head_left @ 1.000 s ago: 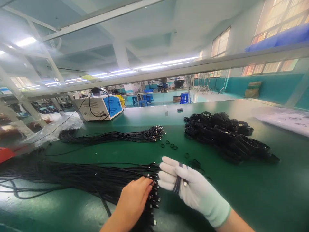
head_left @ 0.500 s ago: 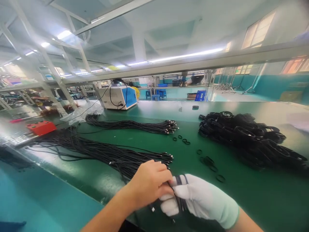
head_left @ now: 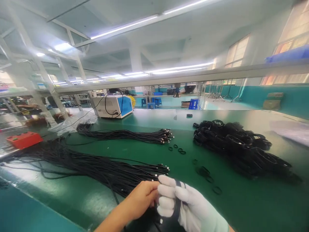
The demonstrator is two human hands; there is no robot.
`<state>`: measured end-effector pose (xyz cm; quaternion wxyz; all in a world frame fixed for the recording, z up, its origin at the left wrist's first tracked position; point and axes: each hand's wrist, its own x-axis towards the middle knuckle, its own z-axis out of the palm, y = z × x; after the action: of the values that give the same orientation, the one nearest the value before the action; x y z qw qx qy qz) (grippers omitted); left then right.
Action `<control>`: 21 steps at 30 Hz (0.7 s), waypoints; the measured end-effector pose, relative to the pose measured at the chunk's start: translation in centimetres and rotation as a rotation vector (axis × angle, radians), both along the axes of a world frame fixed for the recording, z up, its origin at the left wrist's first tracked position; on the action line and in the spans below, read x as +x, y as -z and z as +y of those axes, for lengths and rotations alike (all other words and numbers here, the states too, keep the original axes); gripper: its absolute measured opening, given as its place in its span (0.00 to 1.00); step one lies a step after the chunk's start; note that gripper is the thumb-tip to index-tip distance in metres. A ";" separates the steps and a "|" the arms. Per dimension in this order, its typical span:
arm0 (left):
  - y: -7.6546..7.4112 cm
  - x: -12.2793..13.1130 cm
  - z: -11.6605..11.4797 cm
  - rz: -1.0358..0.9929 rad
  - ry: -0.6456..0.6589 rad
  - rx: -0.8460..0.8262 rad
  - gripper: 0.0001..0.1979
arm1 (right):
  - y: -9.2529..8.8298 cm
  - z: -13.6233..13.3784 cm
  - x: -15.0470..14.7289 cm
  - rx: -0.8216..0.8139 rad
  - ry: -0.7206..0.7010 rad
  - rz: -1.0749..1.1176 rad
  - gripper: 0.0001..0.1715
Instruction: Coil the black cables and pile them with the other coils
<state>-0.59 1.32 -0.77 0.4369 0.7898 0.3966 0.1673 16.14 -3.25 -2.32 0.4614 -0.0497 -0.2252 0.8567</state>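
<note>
My right hand, in a white glove, is closed around several black rubber bands looped over its fingers at the bottom middle. My bare left hand is pressed against it with its fingers pinched at the ends of black cables. A long bundle of black cables with metal plugs runs left from my hands across the green table. What the left fingers grip is hidden between the two hands.
A second cable bundle lies farther back. Loose black rubber bands are scattered mid-table. A heap of coiled black cables fills the right side. A white and blue machine stands at the back, a red box at left.
The view has lifted and swung slightly right. My left hand has slid back off the top of the gloved hand to its left side. The gloved hand keeps hold of the bands.
</note>
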 end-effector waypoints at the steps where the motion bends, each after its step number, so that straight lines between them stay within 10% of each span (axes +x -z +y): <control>1: 0.1 0.0 -0.3 0.069 -0.027 0.066 0.13 | 0.1 0.2 0.4 -0.004 0.065 -0.012 0.22; 7: 1.2 1.3 -3.1 0.607 -0.277 0.479 0.13 | 0.7 1.9 2.8 -0.114 0.341 -0.115 0.21; 16: 1.2 3.0 -5.3 0.550 -0.116 0.791 0.08 | 0.9 2.0 2.8 -0.059 0.371 -0.284 0.21; 21: -1.7 1.5 -3.3 0.444 0.128 1.073 0.07 | 0.6 0.8 1.2 0.040 0.150 -0.381 0.13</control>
<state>0.86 -1.97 0.94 -0.1086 0.9392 0.2900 0.1485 17.30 -2.50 -2.91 0.4740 -0.2183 -0.3210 0.7904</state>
